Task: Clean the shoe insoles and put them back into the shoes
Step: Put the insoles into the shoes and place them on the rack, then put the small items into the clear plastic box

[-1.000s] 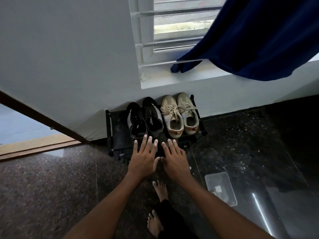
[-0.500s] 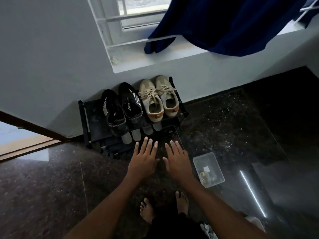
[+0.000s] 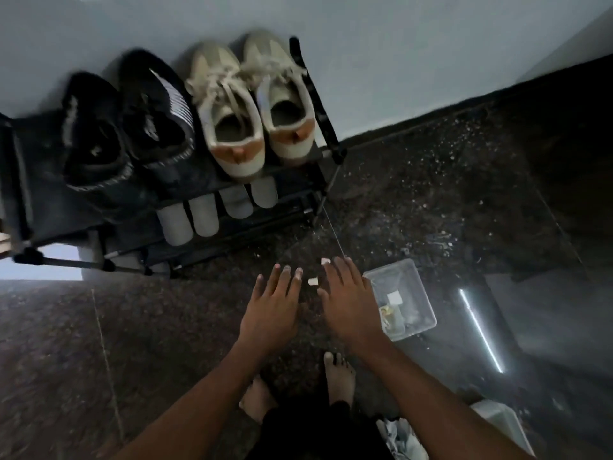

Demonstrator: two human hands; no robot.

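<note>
The left hand point(image 3: 272, 307) and right hand point(image 3: 348, 303) hung flat, fingers straight and spread, grasping nothing, over the dark floor point(image 3: 166, 327) just in front of the shoe rack point(image 3: 326, 127). The beige sneakers point(image 3: 229, 94) sat at the right end of its top shelf, beside the black shoes point(image 3: 156, 104). Neither pair was being touched and no insole was visibly out, so the whole task seemingly remained ahead.

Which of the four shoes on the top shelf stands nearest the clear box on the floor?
The beige shoe at the rack's right end; its beige partner and both black shoes stand further left.
</note>
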